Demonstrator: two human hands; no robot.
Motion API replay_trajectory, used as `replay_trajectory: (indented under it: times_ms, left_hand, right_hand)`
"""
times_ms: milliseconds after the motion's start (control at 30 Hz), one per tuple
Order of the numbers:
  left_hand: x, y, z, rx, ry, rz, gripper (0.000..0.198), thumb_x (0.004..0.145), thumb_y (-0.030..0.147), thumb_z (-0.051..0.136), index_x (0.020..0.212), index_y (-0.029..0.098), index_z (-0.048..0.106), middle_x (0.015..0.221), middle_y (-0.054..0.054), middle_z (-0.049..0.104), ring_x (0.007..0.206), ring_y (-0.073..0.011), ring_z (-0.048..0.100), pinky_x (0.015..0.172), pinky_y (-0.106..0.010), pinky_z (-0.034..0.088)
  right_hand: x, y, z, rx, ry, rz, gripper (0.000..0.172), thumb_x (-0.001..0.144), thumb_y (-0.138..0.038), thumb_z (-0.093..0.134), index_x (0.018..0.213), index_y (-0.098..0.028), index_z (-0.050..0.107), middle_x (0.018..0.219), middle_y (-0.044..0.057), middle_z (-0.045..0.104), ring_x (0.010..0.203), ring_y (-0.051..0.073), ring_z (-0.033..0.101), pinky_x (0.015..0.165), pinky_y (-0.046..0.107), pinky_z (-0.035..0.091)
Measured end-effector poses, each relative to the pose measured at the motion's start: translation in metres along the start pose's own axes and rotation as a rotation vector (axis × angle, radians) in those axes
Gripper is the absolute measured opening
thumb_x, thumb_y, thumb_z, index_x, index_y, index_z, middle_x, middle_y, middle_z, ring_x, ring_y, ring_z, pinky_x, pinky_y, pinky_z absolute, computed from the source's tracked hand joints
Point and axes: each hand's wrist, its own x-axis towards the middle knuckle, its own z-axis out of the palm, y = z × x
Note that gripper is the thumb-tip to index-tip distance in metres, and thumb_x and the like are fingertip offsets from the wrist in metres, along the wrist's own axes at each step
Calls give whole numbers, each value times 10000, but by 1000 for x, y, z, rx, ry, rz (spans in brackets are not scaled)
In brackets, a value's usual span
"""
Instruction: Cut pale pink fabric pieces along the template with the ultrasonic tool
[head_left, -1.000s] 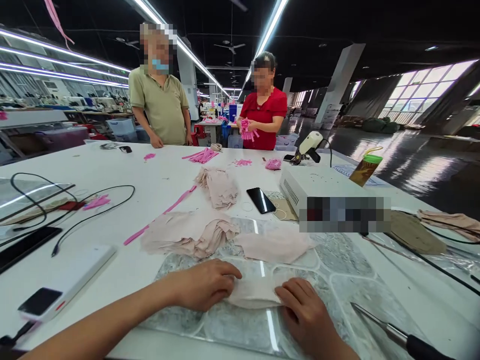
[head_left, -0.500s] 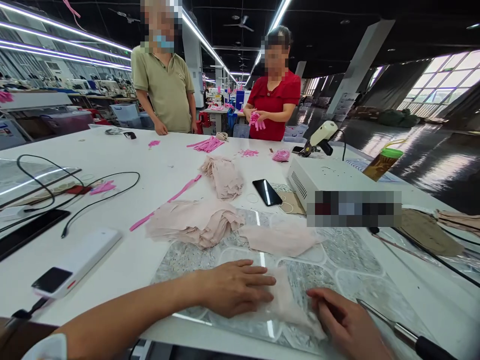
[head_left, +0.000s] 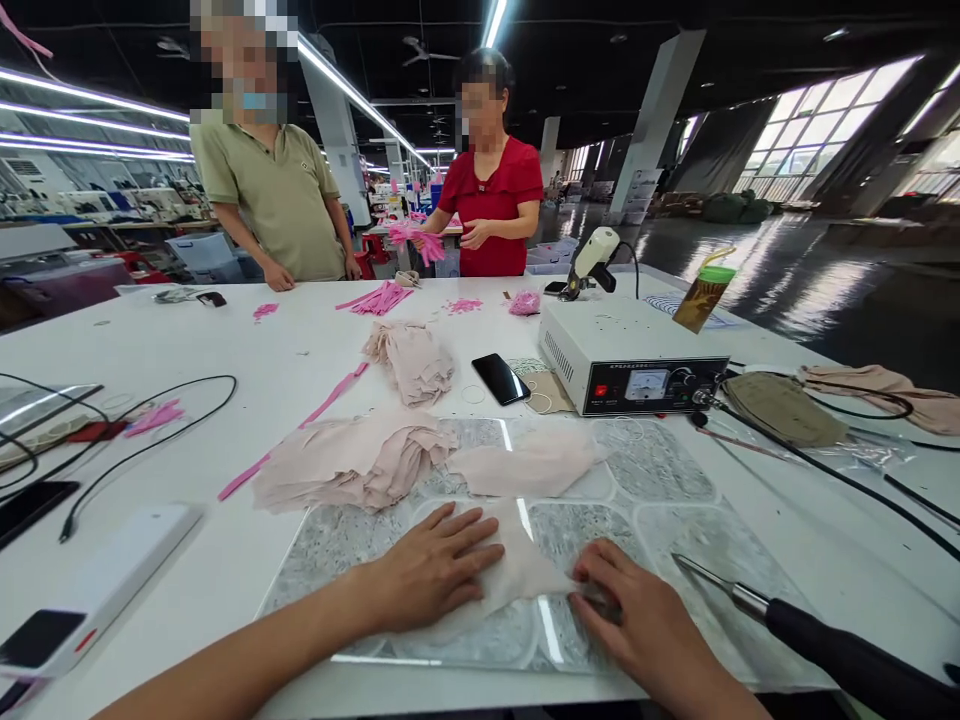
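Note:
A thin pale pink fabric piece (head_left: pixel 517 565) lies on a clear sheet with a grey stone pattern (head_left: pixel 330 550). My left hand (head_left: pixel 439 570) rests flat on its left part, fingers spread. At its right corner my right hand (head_left: pixel 626 610) is closed, thumb and index finger pinching the fabric's tip. Just beyond are another pale pink piece (head_left: pixel 529 465) and a thick stack of the same fabric (head_left: pixel 352 465). A pen-shaped tool with a pointed metal tip and black handle (head_left: pixel 795 620) lies to the right of my right hand.
A white control box with a dial (head_left: pixel 630 350) stands at the back right, a dark cable running from it. A phone (head_left: pixel 500 379) lies beside it. Another fabric pile (head_left: pixel 412 365) sits further back. A white power bank (head_left: pixel 105 580) is at left. Two people stand across the table.
The view has turned right. My right hand has closed on the fabric's corner, and that corner is now farther from the table edge. Across the table, one person's hands have moved apart with pink strips.

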Motion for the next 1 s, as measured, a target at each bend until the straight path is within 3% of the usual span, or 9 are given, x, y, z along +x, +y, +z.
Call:
replay_trajectory:
  times_ms: [100, 233, 367, 433, 567, 667, 767, 900, 1000]
  left_hand:
    - [-4, -2, 0, -4, 17, -24, 424, 1023, 371, 461, 1421, 224, 469, 1507, -92, 429, 1391, -286, 415, 1162, -473, 308]
    - [-4, -4, -1, -45, 74, -17, 381, 1031, 348, 441, 1384, 225, 513, 1474, -85, 477, 1377, -262, 439, 1176, -462, 290]
    - [11, 3, -4, -91, 75, 49, 386, 1048, 343, 387, 1376, 185, 514, 1497, -85, 446, 1393, -260, 416, 1180, -448, 289]
    - [20, 8, -4, -120, 60, 99, 392, 1044, 352, 395, 1373, 174, 512, 1495, -85, 450, 1391, -266, 416, 1184, -454, 278]
    - [33, 14, -3, -177, 38, 161, 361, 1026, 357, 451, 1331, 187, 543, 1434, -67, 528, 1366, -253, 448, 1183, -437, 285]
    - [37, 13, -5, -205, 24, 179, 363, 1031, 355, 439, 1343, 197, 537, 1448, -70, 512, 1370, -251, 443, 1180, -436, 289]
    - [37, 11, -8, -210, -22, 194, 410, 1037, 393, 411, 1391, 206, 502, 1496, -89, 449, 1397, -274, 406, 1180, -470, 280]
    - [34, 8, -9, -227, -67, 172, 518, 1024, 508, 389, 1464, 236, 422, 1546, -88, 366, 1442, -303, 318, 1194, -503, 230]
    - [31, 8, -8, -237, -62, 171, 586, 1007, 556, 392, 1499, 237, 363, 1575, -93, 299, 1464, -307, 260, 1204, -505, 195]
  right_hand:
    - [-1, 5, -7, -24, -2, -29, 169, 842, -313, 517, 692, -241, 545, 742, -6, 569, 555, 133, 517, 536, 274, 407]
    - [-9, 14, -19, -24, -18, -45, 213, 904, -321, 486, 724, -241, 566, 648, -25, 565, 526, 122, 538, 486, 226, 440]
    - [-10, 16, -15, -63, 54, -90, 208, 884, -301, 531, 1061, -240, 622, 843, 2, 665, 511, 108, 561, 474, 221, 485]
    - [-9, 16, -10, -107, 109, -142, 221, 875, -267, 511, 1060, -246, 629, 921, 24, 677, 546, 117, 593, 513, 239, 512]
    - [-11, 19, -6, -191, 220, -247, 222, 925, -211, 398, 902, -233, 618, 796, 24, 644, 527, 118, 601, 466, 221, 483]
    - [-15, 22, -7, -246, 283, -328, 217, 937, -199, 417, 1036, -211, 610, 788, 22, 633, 474, 93, 566, 436, 192, 465]
    - [-18, 25, -4, -310, 325, -414, 297, 930, -170, 434, 1169, -225, 602, 870, 46, 650, 583, 105, 637, 487, 183, 495]
    - [-22, 32, 1, -392, 386, -479, 300, 916, -121, 430, 1088, -225, 652, 893, 69, 660, 723, 136, 689, 565, 191, 531]
    - [-28, 38, 1, -436, 432, -491, 305, 916, -144, 462, 1169, -179, 630, 937, 103, 673, 810, 167, 706, 616, 205, 554]
